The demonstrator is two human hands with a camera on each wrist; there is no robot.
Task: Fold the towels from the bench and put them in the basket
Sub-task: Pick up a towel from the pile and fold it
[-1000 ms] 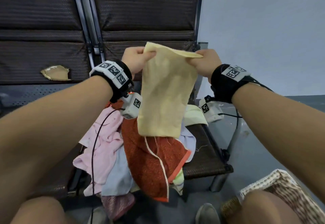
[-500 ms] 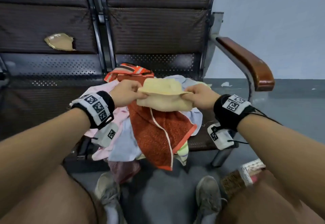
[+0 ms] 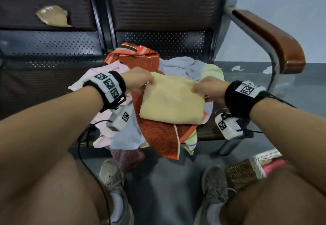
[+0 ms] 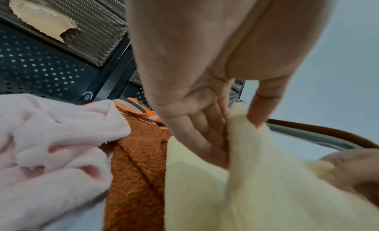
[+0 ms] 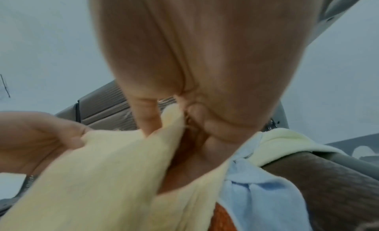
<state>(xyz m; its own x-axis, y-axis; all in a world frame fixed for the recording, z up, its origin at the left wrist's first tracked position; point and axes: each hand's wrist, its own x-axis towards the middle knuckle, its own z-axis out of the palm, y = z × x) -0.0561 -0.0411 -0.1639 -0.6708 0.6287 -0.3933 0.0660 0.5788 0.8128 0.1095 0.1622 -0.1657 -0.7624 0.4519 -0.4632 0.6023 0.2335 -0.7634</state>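
yellow towel held flat over the pile, one far corner in each hand

the yellow towel (image 3: 172, 103) lies folded over on itself on top of the towel pile (image 3: 155, 133), between the two hands. the left hand (image 3: 139, 80) pinches its far left corner, thumb on one side of the cloth and fingers (image 4: 207, 137) on the other. the right hand (image 3: 207, 88) pinches the far right corner the same way, thumb and curled fingers closed on the cloth.

just under the towel, toward the person from both hands, is a rust-orange towel (image 3: 158, 136) hanging over the front edge of the surface (image 3: 208, 133). left of the left hand lies a pink towel (image 4: 51, 145); beyond the right hand are a light blue towel (image 3: 183, 65) and a pale yellow-green one (image 3: 214, 71).

well below the right hand, on the floor (image 3: 167, 180) by the person's right shoe (image 3: 214, 184), stands the woven basket (image 3: 243, 173), mostly hidden by the right leg, with something pink showing inside.
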